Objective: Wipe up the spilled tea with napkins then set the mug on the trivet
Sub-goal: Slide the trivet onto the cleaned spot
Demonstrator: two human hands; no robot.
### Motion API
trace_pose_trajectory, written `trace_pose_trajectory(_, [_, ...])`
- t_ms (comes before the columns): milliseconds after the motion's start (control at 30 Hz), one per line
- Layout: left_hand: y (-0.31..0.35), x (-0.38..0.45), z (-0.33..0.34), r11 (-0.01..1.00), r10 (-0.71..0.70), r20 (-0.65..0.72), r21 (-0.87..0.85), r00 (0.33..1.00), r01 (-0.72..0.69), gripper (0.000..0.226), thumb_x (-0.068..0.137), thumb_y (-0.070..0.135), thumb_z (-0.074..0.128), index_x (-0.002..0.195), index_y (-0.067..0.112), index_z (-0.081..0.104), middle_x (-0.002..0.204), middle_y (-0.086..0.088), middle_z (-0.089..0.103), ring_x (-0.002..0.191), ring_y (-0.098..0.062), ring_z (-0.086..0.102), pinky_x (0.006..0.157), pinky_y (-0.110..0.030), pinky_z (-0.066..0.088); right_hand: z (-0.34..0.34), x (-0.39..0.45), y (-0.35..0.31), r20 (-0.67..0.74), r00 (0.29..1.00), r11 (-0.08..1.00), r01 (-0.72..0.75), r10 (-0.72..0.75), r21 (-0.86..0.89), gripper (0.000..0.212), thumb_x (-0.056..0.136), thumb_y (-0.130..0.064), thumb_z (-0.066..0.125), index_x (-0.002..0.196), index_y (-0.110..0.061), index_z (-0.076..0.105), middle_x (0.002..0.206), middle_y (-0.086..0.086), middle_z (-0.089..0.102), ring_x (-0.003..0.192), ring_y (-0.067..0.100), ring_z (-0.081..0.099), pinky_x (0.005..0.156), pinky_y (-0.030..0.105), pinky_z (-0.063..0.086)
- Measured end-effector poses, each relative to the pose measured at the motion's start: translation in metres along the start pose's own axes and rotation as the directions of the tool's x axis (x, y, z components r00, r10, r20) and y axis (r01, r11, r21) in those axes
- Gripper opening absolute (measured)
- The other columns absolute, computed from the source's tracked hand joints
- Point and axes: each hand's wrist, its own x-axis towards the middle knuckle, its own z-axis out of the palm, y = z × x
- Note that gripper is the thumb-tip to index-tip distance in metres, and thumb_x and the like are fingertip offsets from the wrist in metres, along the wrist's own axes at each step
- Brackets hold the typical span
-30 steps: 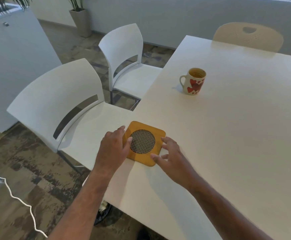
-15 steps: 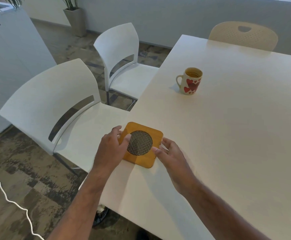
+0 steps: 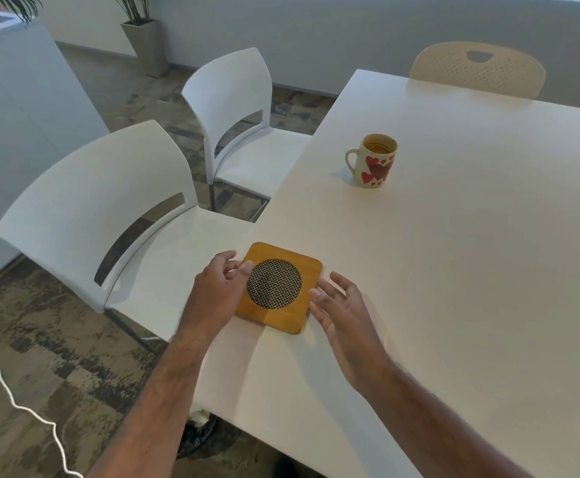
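Note:
A square wooden trivet [image 3: 307, 270] with a round black mesh centre lies flat near the left edge of the white table [image 3: 471, 253]. My left hand [image 3: 218, 291] holds its left edge, thumb on top and fingers curled round the corner. My right hand [image 3: 342, 312] is spread with straight fingers, its fingertips at the trivet's right edge. A white mug [image 3: 375, 163] with red hearts stands upright farther back on the table, handle to the left, with tea inside. I see no napkins and no spill.
Two white chairs [image 3: 102, 215] [image 3: 233, 108] stand along the table's left side, and a beige chair [image 3: 478, 70] at the far end. A white cabinet [image 3: 16, 115] is at the left. A white cable [image 3: 33, 415] runs over the floor.
The trivet has been turned slightly and shifted a little farther onto the table between both hands. My right hand's fingers have spread and eased off its right edge.

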Motion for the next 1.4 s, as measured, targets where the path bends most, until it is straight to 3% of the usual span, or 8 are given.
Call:
trace_pose_trajectory(233, [0.010,-0.004,0.007,1.000,-0.009,-0.001,-0.023,1.000,0.009,0.054,0.102,0.052,0.059,0.147,0.023,0.054,0.109,0.025,0.064,0.095,0.017,0.056,0.077,-0.009,0.041,-0.013,-0.006,-0.011,-0.004,0.999,0.999,0.042,-0.042,0.017,0.074,0.081,-0.032,0.083,0.143,-0.028,0.043,0.146,0.001,0.060,0.130,0.012,0.062,0.114,0.038,0.048])
trace_pose_trajectory(367, [0.021,-0.010,0.018,1.000,0.023,-0.003,-0.007,1.000,-0.023,0.051,0.102,0.050,0.059,0.146,0.023,0.056,0.108,0.025,0.064,0.092,0.022,0.057,0.075,-0.004,0.041,-0.026,-0.014,-0.020,-0.015,0.997,0.997,0.070,-0.069,0.028,0.084,0.076,-0.043,0.085,0.146,-0.026,0.042,0.147,0.003,0.059,0.132,0.013,0.062,0.115,0.040,0.046])
trace_pose_trajectory(567, [0.043,-0.022,0.043,0.997,0.079,0.030,0.001,0.996,-0.079,0.051,0.103,0.048,0.059,0.146,0.021,0.056,0.119,0.015,0.066,0.099,0.018,0.057,0.078,-0.006,0.044,-0.059,-0.027,-0.028,-0.042,0.993,0.992,0.115,-0.113,0.042,0.072,0.086,-0.039,0.078,0.146,-0.026,0.040,0.144,0.000,0.063,0.130,0.013,0.063,0.107,0.030,0.053])
trace_pose_trajectory(733, [0.062,-0.034,0.069,0.994,0.106,0.075,-0.004,0.991,-0.106,0.052,0.104,0.048,0.059,0.148,0.023,0.056,0.121,0.017,0.066,0.103,0.016,0.057,0.081,-0.009,0.045,-0.090,-0.042,-0.034,-0.077,0.988,0.988,0.136,-0.131,0.069,0.078,0.083,-0.043,0.081,0.147,-0.026,0.040,0.146,-0.003,0.061,0.132,0.011,0.061,0.102,0.023,0.054])
trace_pose_trajectory(933, [0.086,-0.052,0.103,0.990,0.138,0.123,-0.025,0.983,-0.136,0.054,0.103,0.049,0.059,0.150,0.023,0.056,0.131,0.012,0.068,0.110,0.005,0.063,0.087,-0.015,0.051,-0.131,-0.060,-0.041,-0.116,0.981,0.982,0.164,-0.153,0.095,0.067,0.089,-0.033,0.074,0.146,-0.024,0.041,0.145,-0.002,0.063,0.134,0.015,0.060,0.112,0.036,0.044])
trace_pose_trajectory(1033, [0.096,-0.063,0.120,0.989,0.151,0.148,-0.037,0.978,-0.147,0.054,0.103,0.049,0.060,0.150,0.024,0.056,0.138,0.008,0.067,0.116,-0.004,0.064,0.097,-0.028,0.056,-0.151,-0.070,-0.045,-0.141,0.977,0.979,0.177,-0.162,0.097,0.070,0.087,-0.034,0.075,0.147,-0.023,0.040,0.145,-0.001,0.062,0.134,0.016,0.060,0.113,0.038,0.044])
trace_pose_trajectory(1167, [0.106,-0.078,0.141,0.989,0.148,0.182,-0.051,0.972,-0.141,0.052,0.102,0.050,0.061,0.149,0.027,0.058,0.136,0.009,0.067,0.117,-0.003,0.064,0.099,-0.032,0.058,-0.176,-0.084,-0.051,-0.168,0.971,0.979,0.186,-0.170,0.085,0.072,0.086,-0.036,0.075,0.147,-0.021,0.041,0.144,0.000,0.064,0.133,0.016,0.061,0.110,0.033,0.050])
trace_pose_trajectory(1400, [0.125,-0.103,0.175,0.988,0.153,0.241,-0.056,0.958,-0.144,0.053,0.102,0.054,0.060,0.149,0.031,0.056,0.136,0.012,0.065,0.119,-0.005,0.063,0.095,-0.029,0.058,-0.216,-0.109,-0.058,-0.204,0.964,0.977,0.193,-0.173,0.085,0.074,0.085,-0.037,0.075,0.149,-0.022,0.041,0.145,-0.001,0.062,0.134,0.015,0.060,0.114,0.038,0.043])
